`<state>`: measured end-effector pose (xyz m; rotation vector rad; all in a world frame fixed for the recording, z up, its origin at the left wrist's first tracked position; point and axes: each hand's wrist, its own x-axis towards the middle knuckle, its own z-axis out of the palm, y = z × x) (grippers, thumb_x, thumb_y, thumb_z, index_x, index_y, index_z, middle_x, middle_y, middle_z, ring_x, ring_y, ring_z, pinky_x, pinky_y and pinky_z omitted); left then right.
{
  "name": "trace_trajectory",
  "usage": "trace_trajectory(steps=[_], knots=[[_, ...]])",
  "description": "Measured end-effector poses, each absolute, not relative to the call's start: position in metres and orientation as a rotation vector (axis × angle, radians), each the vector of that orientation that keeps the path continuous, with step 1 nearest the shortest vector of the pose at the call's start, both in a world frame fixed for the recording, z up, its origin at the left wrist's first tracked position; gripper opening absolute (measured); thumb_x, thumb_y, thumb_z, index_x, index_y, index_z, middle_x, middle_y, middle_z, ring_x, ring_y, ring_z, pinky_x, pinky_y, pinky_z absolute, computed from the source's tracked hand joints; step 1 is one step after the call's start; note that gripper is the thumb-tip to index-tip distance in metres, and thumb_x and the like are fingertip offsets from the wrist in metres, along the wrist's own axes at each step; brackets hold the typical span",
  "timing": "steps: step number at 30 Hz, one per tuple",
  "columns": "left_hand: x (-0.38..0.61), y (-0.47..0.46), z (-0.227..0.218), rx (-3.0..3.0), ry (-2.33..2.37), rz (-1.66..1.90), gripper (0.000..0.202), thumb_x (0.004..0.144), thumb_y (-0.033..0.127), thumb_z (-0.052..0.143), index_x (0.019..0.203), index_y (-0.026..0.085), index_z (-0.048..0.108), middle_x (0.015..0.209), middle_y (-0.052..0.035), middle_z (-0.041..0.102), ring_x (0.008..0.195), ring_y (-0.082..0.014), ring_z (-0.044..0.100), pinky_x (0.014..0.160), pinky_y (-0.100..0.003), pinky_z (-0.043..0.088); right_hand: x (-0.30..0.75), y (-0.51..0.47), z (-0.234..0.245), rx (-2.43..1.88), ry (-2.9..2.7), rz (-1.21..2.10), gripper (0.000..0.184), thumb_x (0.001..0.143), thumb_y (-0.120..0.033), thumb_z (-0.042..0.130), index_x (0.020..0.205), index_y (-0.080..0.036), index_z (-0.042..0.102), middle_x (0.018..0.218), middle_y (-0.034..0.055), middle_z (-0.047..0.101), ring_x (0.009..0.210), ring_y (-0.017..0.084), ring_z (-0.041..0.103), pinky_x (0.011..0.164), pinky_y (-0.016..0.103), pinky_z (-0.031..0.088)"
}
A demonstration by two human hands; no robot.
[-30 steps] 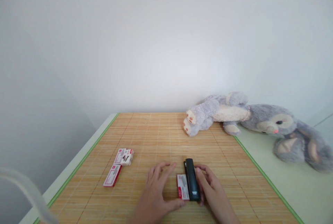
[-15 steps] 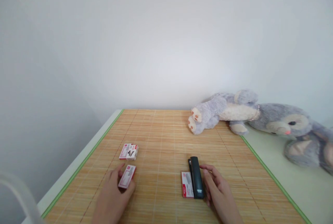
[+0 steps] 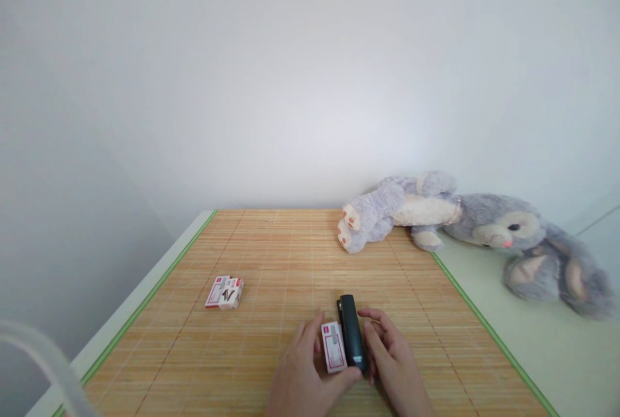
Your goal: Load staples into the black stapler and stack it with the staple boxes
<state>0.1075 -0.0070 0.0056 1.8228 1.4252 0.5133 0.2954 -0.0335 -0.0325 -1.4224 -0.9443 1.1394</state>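
My left hand (image 3: 307, 368) is closed around a small white and red staple box (image 3: 334, 347), with fingers at its far left corner and the thumb along its near end. That box lies against the left side of a black stapler (image 3: 352, 333), where another red and white box was; it hides that one. My right hand (image 3: 390, 355) is at the stapler's right side, its fingers loosely bent and partly apart. Index finger and thumb are both on that side, close to or touching the stapler, not wrapped round it.
Two small boxes (image 3: 230, 292), white with red, lie together on the left of the bamboo mat (image 3: 271, 255). A grey plush rabbit (image 3: 431, 210) lies across the back right. A pale curved bar (image 3: 43, 362), blurred, crosses the lower left corner.
My left hand has carried the staple box from the left of the mat to the stapler's left side, over the box there. My right hand stays beside the stapler; the view has shifted slightly.
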Motion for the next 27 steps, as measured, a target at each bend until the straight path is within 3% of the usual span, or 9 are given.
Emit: trace_trajectory(steps=[3,8,11,14,16,18,20,23,27], knots=[[0.092,0.004,0.012,2.016,1.244,0.509,0.098,0.057,0.039,0.092,0.145,0.031,0.051,0.143,-0.0081,0.055,0.130,-0.0315,0.052,0.112,-0.044,0.041,0.295,-0.034,-0.031,-1.445,-1.002,1.136,0.058,0.095,-0.069,0.051,0.128,-0.022,0.054,0.069,-0.0042,0.060,0.042,0.010,0.046,0.038,0.022,0.038],[0.093,0.023,0.021,2.152,1.048,0.479,0.065,0.059,0.028,0.090,0.119,0.030,0.066,0.122,-0.0026,0.064,0.116,-0.0277,0.055,0.102,-0.039,0.045,0.292,-0.036,-0.030,-1.500,-1.093,1.116,0.056,0.098,-0.066,0.045,0.133,-0.025,0.057,0.069,-0.0024,0.062,0.048,0.014,0.052,0.043,0.025,0.044],[0.103,0.025,0.021,2.161,1.010,0.472,0.060,0.058,0.024,0.089,0.114,0.029,0.066,0.116,-0.0010,0.065,0.112,-0.0259,0.056,0.099,-0.037,0.046,0.292,-0.036,-0.029,-1.521,-1.117,1.113,0.057,0.097,-0.067,0.044,0.132,-0.025,0.060,0.067,-0.0015,0.064,0.047,0.015,0.053,0.043,0.026,0.044],[0.100,0.024,0.017,2.139,0.988,0.467,0.082,0.054,0.035,0.094,0.129,0.031,0.061,0.129,-0.0031,0.061,0.122,-0.0283,0.053,0.105,-0.040,0.045,0.293,-0.036,-0.029,-1.527,-1.102,1.127,0.060,0.095,-0.069,0.045,0.133,-0.025,0.061,0.067,-0.0007,0.066,0.046,0.016,0.053,0.042,0.027,0.044],[0.081,0.030,0.015,2.121,1.046,0.539,0.092,0.061,0.048,0.092,0.143,0.032,0.052,0.144,-0.0053,0.053,0.133,-0.0299,0.047,0.113,-0.043,0.041,0.293,-0.037,-0.029,-1.545,-1.076,1.130,0.064,0.095,-0.071,0.045,0.135,-0.023,0.060,0.064,-0.0011,0.065,0.044,0.016,0.053,0.042,0.027,0.044],[0.047,0.044,0.014,2.112,1.218,0.715,0.068,0.085,0.053,0.072,0.146,0.034,0.048,0.148,-0.0055,0.050,0.137,-0.0278,0.045,0.116,-0.045,0.037,0.293,-0.037,-0.027,-1.562,-1.043,1.126,0.068,0.094,-0.073,0.044,0.136,-0.020,0.060,0.059,-0.0024,0.061,0.042,0.015,0.051,0.040,0.026,0.043],[0.004,0.066,0.011,2.117,1.478,0.973,0.042,0.100,0.045,0.046,0.141,0.033,0.052,0.143,-0.0043,0.056,0.134,-0.0255,0.048,0.118,-0.048,0.034,0.292,-0.037,-0.026,-1.571,-1.024,1.118,0.072,0.093,-0.075,0.044,0.135,-0.019,0.060,0.056,-0.0037,0.057,0.041,0.015,0.049,0.039,0.026,0.042],[-0.056,0.099,0.002,2.230,1.714,0.937,0.058,0.094,0.038,0.049,0.151,0.028,0.042,0.149,-0.0065,0.054,0.132,-0.0304,0.050,0.115,-0.053,0.034,0.291,-0.038,-0.024,-1.588,-1.030,1.092,0.072,0.093,-0.075,0.044,0.136,-0.020,0.060,0.053,-0.0051,0.052,0.041,0.015,0.050,0.040,0.026,0.042],[-0.097,0.115,-0.022,2.277,1.764,0.588,0.070,0.089,0.032,0.052,0.156,0.024,0.037,0.148,-0.0068,0.056,0.134,-0.0337,0.047,0.113,-0.053,0.037,0.291,-0.040,-0.026,-1.619,-1.023,1.080,0.072,0.095,-0.075,0.040,0.140,-0.021,0.057,0.050,-0.0062,0.049,0.039,0.016,0.048,0.038,0.027,0.039]])
